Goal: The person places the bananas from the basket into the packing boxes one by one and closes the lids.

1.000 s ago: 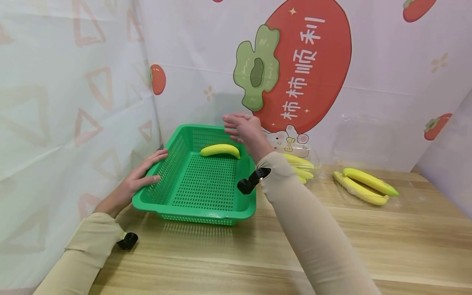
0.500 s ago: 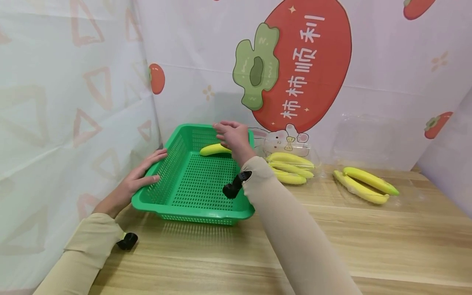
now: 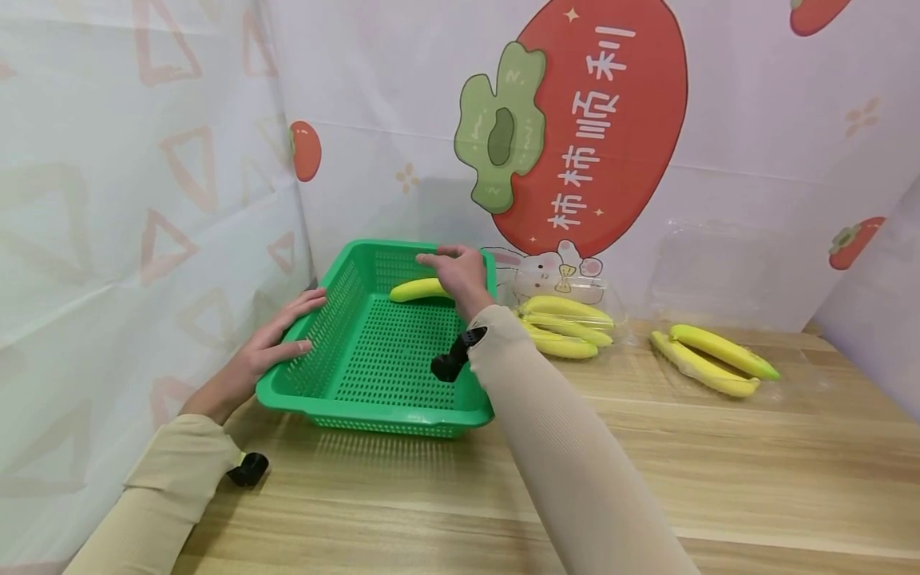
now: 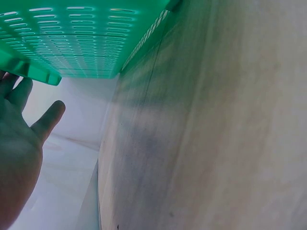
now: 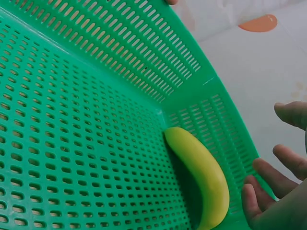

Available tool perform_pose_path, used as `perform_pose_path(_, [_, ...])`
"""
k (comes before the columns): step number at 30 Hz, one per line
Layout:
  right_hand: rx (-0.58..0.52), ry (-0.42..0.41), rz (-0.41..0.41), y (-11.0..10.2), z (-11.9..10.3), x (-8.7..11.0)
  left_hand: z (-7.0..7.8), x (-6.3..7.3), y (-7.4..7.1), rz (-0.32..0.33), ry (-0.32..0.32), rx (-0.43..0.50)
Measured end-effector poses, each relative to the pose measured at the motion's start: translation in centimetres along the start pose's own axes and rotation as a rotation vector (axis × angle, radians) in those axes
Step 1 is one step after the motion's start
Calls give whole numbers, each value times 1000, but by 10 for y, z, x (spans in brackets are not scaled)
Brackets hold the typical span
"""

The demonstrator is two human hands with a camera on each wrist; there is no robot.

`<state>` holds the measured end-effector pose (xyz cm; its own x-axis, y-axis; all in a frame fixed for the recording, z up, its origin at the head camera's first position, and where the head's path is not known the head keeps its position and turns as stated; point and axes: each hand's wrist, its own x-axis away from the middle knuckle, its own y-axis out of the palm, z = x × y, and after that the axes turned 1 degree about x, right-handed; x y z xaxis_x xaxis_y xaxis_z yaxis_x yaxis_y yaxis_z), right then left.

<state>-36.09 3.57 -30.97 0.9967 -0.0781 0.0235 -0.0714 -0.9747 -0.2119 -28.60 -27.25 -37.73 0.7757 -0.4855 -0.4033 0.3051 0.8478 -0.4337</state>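
A green plastic basket (image 3: 402,417) with slotted walls stands on the wooden table. Inside, along its far wall, lies one yellow banana (image 3: 417,290); in the head view its right end is hidden behind my right hand (image 3: 461,275). That hand is over the basket's far right corner with nothing in it, and its fingers are spread in the right wrist view, beside the banana. My left hand (image 3: 276,339) rests at the left rim, fingers extended along it and thumb apart over the edge. From the left wrist view, the thumb (image 4: 50,117) points up below the rim.
Right of the basket, several bananas (image 3: 564,327) lie in a clear plastic box (image 3: 614,307). Farther right, two bananas (image 3: 707,361) lie in another clear box with its lid (image 3: 707,267) raised. A printed cloth wall (image 3: 388,96) stands behind, another at the left.
My right hand has moved left and slightly lower, from beside the basket's right rim to over its far right corner, now covering the banana's right end. The left hand stays put.
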Motion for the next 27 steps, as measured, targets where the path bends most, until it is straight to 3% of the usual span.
perform_pose_path(13, [188,65,-40,4,3,-10,-1,1,-1,-1,-2,1])
perform_pose_path(20, [342,15,-82,8,4,-10,0,0,-1,-4,-16,0])
perform_pose_path(27, [388,-35,-73,14,5,-9,0,-1,-1,-5,-26,2])
